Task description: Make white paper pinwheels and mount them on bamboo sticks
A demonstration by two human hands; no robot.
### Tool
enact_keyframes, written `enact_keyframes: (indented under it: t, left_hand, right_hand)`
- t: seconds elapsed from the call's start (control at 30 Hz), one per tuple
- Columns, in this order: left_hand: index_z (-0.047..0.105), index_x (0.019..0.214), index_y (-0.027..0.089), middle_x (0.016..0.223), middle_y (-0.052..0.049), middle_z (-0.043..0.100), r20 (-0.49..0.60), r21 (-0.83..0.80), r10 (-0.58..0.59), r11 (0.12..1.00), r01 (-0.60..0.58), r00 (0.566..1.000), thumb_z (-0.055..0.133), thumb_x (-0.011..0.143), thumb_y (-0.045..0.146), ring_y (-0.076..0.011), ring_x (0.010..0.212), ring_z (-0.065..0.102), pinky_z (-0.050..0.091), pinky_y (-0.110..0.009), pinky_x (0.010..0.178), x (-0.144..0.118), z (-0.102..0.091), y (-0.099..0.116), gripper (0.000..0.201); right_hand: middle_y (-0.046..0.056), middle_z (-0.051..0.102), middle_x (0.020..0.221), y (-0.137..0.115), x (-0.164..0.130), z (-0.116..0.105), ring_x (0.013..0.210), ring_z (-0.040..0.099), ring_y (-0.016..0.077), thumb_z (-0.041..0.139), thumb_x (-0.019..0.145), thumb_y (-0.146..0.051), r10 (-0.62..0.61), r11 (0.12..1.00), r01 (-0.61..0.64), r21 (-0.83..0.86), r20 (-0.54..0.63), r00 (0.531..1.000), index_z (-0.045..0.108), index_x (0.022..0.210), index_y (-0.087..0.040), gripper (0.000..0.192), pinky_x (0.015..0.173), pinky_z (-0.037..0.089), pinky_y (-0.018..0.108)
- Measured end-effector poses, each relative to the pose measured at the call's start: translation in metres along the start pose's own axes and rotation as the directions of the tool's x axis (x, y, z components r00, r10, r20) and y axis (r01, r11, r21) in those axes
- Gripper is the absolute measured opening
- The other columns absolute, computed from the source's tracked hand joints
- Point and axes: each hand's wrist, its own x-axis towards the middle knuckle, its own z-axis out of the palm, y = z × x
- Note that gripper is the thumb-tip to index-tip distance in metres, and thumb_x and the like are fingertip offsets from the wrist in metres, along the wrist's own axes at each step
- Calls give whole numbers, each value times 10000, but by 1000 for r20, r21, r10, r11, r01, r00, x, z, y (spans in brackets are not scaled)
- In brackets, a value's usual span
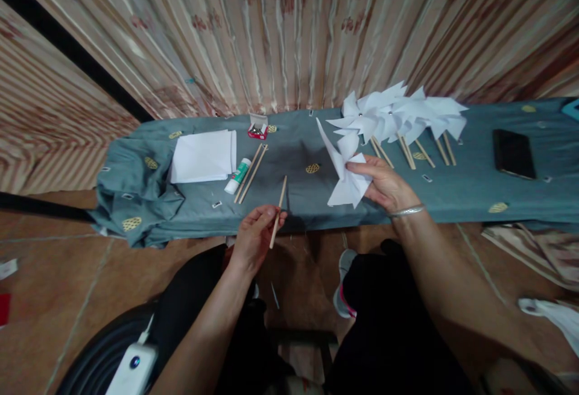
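Two hands: both gripping.
Left hand (254,233): pinches wooden stick (278,209) at the table's near edge.
Right hand (384,184): clasps folded white paper pinwheel (346,172) on grey cloth (298,187).
Behind: finished pinwheels (398,114).

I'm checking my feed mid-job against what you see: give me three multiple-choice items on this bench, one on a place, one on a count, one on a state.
1. Where is the glue stick?
A. beside the stack of white paper
B. on the black phone
C. on the floor

2. How many loose wooden sticks lie by the glue stick?
A. two
B. five
C. none

3. What is the left hand doing?
A. lying flat and empty
B. pinching a wooden stick
C. gripping the phone

Answers: 1 A, it lies just right of the paper on the grey cloth. 2 A, two lie side by side. 3 B, fingertips pinch the stick while the right hand holds a folded white paper pinwheel.
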Motion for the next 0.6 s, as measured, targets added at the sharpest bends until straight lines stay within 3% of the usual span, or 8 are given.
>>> enact_keyframes:
  t: [0.17, 0.3, 0.43, 0.6]
  left_hand:
    - [658, 726, 123, 646, -11, 690, -48, 106, 11, 994, -6, 999, 906, 470, 183, -117, 593, 681, 529, -183, 585, 3, -5, -17, 361]
    - [672, 918, 134, 848, -49, 730, -4, 139, -1, 990, 1, 1000, 867, 523, 153, -144, 669, 713, 555, -229, 647, 0, -9, -24, 441]
    - [682, 969, 136, 945, -79, 733, 36, 146, -37, 989, 31, 999, 826, 542, 138, -131, 668, 695, 543, -233, 636, -3, -10, -27, 450]
    - [721, 919, 141, 865, -69, 727, 74, 142, -18, 990, 7, 997, 797, 567, 176, -69, 537, 572, 377, -161, 439, -5, -5, -25, 362]
  right_hand:
    - [22, 745, 718, 2, -1, -1, 455, 593, 92, 848, 564, -278, 15, 1000, -15, -2, -18, 1000, 735, 812, -165, 295, 320, 388, 158]
    - [20, 734, 703, 1, -2, -1, 489, 617, 104, 853, 554, -273, 8, 1000, -8, -5, -23, 1000, 726, 800, -171, 295, 372, 441, 177]
    - [15, 724, 691, 2, -2, -4, 445, 584, 92, 849, 572, -290, 18, 999, -18, -31, -21, 1000, 724, 806, -174, 290, 319, 390, 176]
    - [2, 729, 687, 3, -3, -5, 534, 643, 100, 879, 539, -269, 39, 997, -38, 60, -10, 999, 734, 798, -176, 311, 515, 545, 177]
